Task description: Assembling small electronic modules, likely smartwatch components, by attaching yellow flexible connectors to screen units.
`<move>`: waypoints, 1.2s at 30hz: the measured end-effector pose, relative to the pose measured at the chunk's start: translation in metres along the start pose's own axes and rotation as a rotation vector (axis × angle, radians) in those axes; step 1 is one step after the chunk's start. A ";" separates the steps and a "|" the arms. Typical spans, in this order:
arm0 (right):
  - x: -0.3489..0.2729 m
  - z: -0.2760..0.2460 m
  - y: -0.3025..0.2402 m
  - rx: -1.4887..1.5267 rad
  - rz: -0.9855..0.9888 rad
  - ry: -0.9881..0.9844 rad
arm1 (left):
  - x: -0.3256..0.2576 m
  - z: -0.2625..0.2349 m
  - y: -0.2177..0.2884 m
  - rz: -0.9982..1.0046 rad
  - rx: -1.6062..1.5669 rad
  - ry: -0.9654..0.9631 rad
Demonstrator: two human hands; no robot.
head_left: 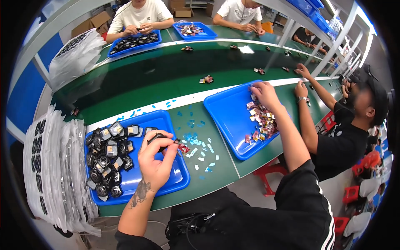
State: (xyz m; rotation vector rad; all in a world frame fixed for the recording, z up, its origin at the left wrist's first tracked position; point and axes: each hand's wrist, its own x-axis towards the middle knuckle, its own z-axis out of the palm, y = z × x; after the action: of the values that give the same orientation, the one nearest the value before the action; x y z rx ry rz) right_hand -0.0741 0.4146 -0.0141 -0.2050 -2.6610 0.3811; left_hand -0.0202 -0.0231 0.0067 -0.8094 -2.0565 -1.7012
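Running from the left of the frame to the upper right: a dark green conveyor belt [158, 79], dotted with small clusters of parts [206, 79]. Below, across the middle, a green worktable [218, 181]. At far right, a person in black [346, 143], arms stretched toward the belt. At lower left, upright stacked plastic sheets [48, 166]. Left of centre, a blue tray [135, 177]; right of centre, a second blue tray [225, 114]. Above the first tray's right side, the left hand [156, 160], thumb and fingers pinching a small black piece [156, 138]. At the second tray's upper right, the right hand [266, 95], fingers curled downward; cannot tell whether grasping anything. Heaped in the first tray, mostly leftward, rounded black devices [110, 160]. Piled in the second tray's right half, small multicoloured parts [262, 121]. Strewn between both trays, blue and white chips [191, 138], some near the left fingertips.
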 end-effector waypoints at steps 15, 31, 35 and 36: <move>-0.076 -0.033 -0.158 0.608 -0.201 -0.080 | 0.001 0.011 -0.006 -0.341 -0.354 -0.025; -0.124 -0.002 -0.253 1.447 0.043 -0.328 | -0.009 0.011 -0.004 -0.309 -0.260 -0.144; -0.117 0.000 -0.244 1.258 0.076 -0.067 | -0.003 0.007 0.000 -0.579 -0.444 -0.178; -0.120 -0.003 -0.241 1.333 0.112 -0.089 | -0.002 0.009 0.003 -0.556 -0.463 -0.171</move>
State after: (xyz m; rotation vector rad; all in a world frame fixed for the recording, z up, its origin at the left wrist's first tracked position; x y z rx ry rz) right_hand 0.0143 0.1620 0.0124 0.0971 -1.9143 2.0353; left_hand -0.0163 -0.0148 0.0059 -0.5435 -2.1630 -2.5559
